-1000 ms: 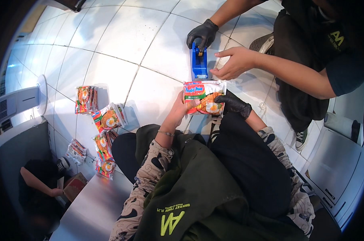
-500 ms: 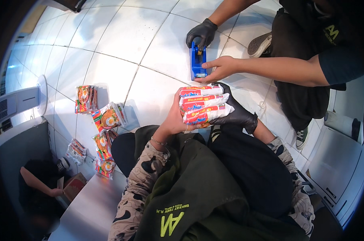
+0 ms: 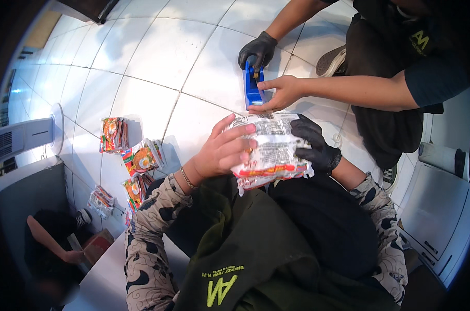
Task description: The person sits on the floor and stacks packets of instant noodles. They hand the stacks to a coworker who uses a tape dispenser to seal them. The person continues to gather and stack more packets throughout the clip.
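Note:
A stack of instant noodle packets (image 3: 274,142) is between my two hands above my lap, its printed white back faces turned up. My bare left hand (image 3: 222,147) lies along the stack's left side, with its fingers stretched across the top. On the right side, my black-gloved right hand (image 3: 318,145) grips the stack with fingers bent over the edge; its thumb is hidden. Just beyond the stack, a co-worker's gloved hand (image 3: 258,50) holds a blue tape dispenser (image 3: 253,90) on the floor. That person's bare hand (image 3: 280,92) is at the dispenser's near end.
Several noodle packet bundles (image 3: 142,157) lie on the white tiled floor (image 3: 193,67) to my left. A paler bundle (image 3: 101,201) is farther left. Near the lower left, another person handles a cardboard box (image 3: 97,245). White cabinets (image 3: 426,207) stand at right.
The stack has turned over from its red-and-white edges to its printed backs. My left hand has shifted from its side onto its top. The co-worker's hands stay at the dispenser.

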Tool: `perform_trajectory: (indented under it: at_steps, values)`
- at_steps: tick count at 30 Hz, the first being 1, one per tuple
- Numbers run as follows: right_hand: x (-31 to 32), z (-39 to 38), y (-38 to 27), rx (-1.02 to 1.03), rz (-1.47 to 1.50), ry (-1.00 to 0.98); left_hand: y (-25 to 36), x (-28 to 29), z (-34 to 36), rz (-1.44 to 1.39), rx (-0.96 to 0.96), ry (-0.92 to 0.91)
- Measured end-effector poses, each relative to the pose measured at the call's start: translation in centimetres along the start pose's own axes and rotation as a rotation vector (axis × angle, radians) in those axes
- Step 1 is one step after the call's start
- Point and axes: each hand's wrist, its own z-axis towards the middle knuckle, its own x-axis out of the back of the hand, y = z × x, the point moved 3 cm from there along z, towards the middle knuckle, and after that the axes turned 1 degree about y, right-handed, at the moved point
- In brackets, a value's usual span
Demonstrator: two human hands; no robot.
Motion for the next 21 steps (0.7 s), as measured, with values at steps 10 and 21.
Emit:
perform_trajectory:
  at_steps: [10, 21]
  values:
    - [2.2, 2.3, -0.1, 0.217, -0.135, -0.045, -1.0, -0.3, 0.9, 0.092, -0.269, 0.097]
    - [5.2, 9.9, 4.4, -0.006, -0.074, 0.020, -7.8, 0.8, 4.8, -0.064, 0.044, 0.294]
